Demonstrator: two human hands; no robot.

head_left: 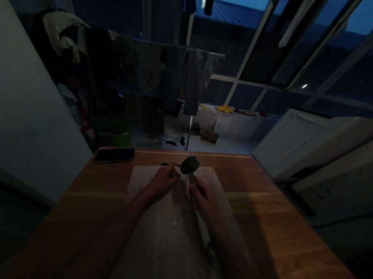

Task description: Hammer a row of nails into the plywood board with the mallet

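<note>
My right hand (204, 198) is closed round the pale handle of a mallet-like tool with a dark oval head (189, 165). The head points away from me, above the far part of a pale wooden board (149, 246). Just left of that head is my left hand (165, 178), thumb and forefinger apart, with nothing visible between them. A long greyish piece (203, 230) runs along under my right wrist; I cannot tell whether it belongs to the tool. A few thin, light slivers (176, 225) lie on the board, too small to name.
The board rests on a wooden table (263, 227). A phone (114, 155) lies at its far left corner, and a small dark round thing (164, 164) sits behind the board. Beyond are a laundry rack (209, 54), a green tub (122, 136) and a white ribbed panel (294, 141).
</note>
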